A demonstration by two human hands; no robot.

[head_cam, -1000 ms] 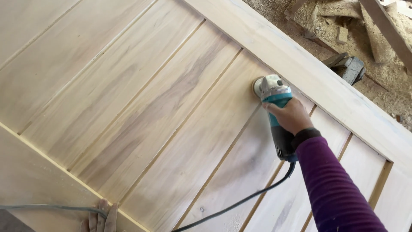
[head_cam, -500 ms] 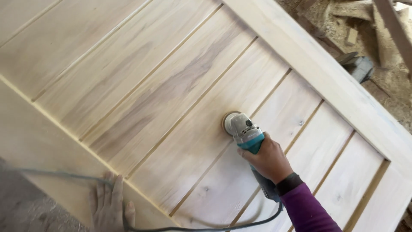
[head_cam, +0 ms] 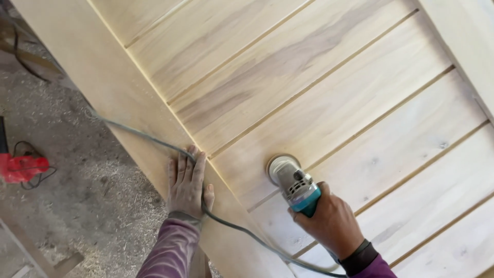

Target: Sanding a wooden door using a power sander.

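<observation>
Right hand (head_cam: 333, 224): closed in a full grip around the body of a teal-and-grey power sander (head_cam: 296, 185), knuckles up, dark cuff and purple sleeve at the wrist. Sander lies low in the frame, right of centre; its round pad sits flat on the wooden door panel (head_cam: 329, 98), on a plank just beside one of the diagonal grooves.

Left hand (head_cam: 187, 183): open, fingers straight and together, palm pressed flat on the plain frame rail of the panel along its left edge. It grips nothing. Purple sleeve enters from the bottom edge.

Power cord (head_cam: 154, 139): grey, runs from the upper left down across the frame rail, passes under or against the left hand at the thumb side (exact contact cannot be told), then curves toward the bottom of the frame behind the right wrist.

Panel: pale planks with darker grain streaks, grooves running diagonally; fills the right and upper part of the view.

Farther left, below the panel: floor (head_cam: 67, 170) scattered with sawdust and shavings. A red tool (head_cam: 20, 167) with a dark cable lies on it at the left margin. No containers in view.
</observation>
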